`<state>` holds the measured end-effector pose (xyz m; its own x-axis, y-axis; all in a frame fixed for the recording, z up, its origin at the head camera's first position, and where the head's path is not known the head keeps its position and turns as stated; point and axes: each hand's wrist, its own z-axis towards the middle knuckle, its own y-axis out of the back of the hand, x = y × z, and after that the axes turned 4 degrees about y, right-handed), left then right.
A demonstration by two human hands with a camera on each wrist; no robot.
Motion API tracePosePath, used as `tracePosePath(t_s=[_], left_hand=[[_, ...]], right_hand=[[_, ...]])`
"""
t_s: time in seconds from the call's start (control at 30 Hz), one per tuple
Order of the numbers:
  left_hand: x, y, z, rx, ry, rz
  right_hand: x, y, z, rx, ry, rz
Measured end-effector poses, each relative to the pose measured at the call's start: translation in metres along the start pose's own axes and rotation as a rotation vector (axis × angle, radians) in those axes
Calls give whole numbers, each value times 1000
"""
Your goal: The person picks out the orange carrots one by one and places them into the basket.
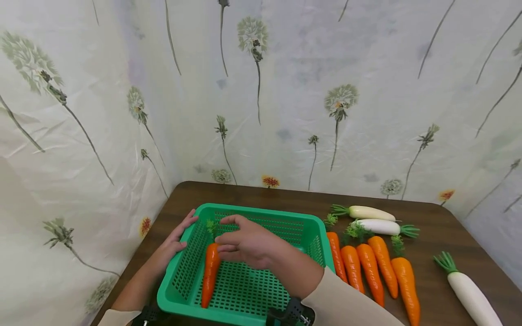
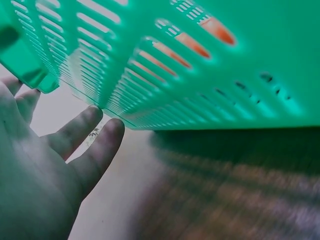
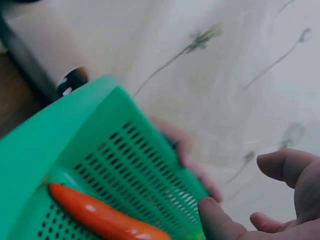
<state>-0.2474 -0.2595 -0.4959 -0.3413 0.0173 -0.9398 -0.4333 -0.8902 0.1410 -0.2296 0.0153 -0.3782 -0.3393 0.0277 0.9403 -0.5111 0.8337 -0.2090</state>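
A green perforated plastic basket (image 1: 261,211) stands on the table, tilt not apparent. Inside it, along the left side, lies one orange carrot (image 1: 210,274) with a green leafy top; the right wrist view shows its tapered body (image 3: 100,212) too. My left hand (image 1: 173,246) rests at the basket's left rim, its fingers extended along the outside in the left wrist view (image 2: 45,150). Over the basket, just right of the carrot's top, my right hand (image 1: 250,246) has spread, relaxed fingers and holds nothing. Whether it touches the carrot is hard to tell.
Several carrots (image 1: 371,271) lie side by side right of the basket. Two white radishes (image 1: 371,213) lie behind them, and another white radish (image 1: 473,294) is at the far right. The brown wooden table (image 1: 244,192) meets a flower-patterned sheet (image 1: 293,90) behind.
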Motion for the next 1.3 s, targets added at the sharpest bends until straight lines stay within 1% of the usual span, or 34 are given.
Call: tracePosePath(t_s=[0.1,0.17,0.27,0.33,0.4,0.57,0.63,0.83,1.0,1.13,1.3], left_hand=[[4,-3,1,0,-33,-10],[5,-4,1,-4,-68,-10],[6,-5,-2,-2,-93,-12],[6,-4,-3,-6,-113,2],[6,-4,-3,-6,-102,7],[4,-3,-6,-26,-27,10],[2,-3,-7,-29,-8,6],[1,-3,-6,3,-27,7],[2,-2,-4,21,-56,20],[2,-2,-2,8,-39,6],[3,-2,0,3,-26,-11]], right_hand=[[5,7,-10,19,20,8],[6,12,-15,27,28,12],[5,17,-21,33,39,24],[6,20,-24,33,51,28],[7,23,-29,41,63,32],[10,31,-41,71,93,36],[10,35,-46,73,100,39],[12,51,-60,42,128,27],[10,63,-73,-20,153,-25],[7,73,-82,-66,176,-57],[2,90,-94,-88,204,-96]])
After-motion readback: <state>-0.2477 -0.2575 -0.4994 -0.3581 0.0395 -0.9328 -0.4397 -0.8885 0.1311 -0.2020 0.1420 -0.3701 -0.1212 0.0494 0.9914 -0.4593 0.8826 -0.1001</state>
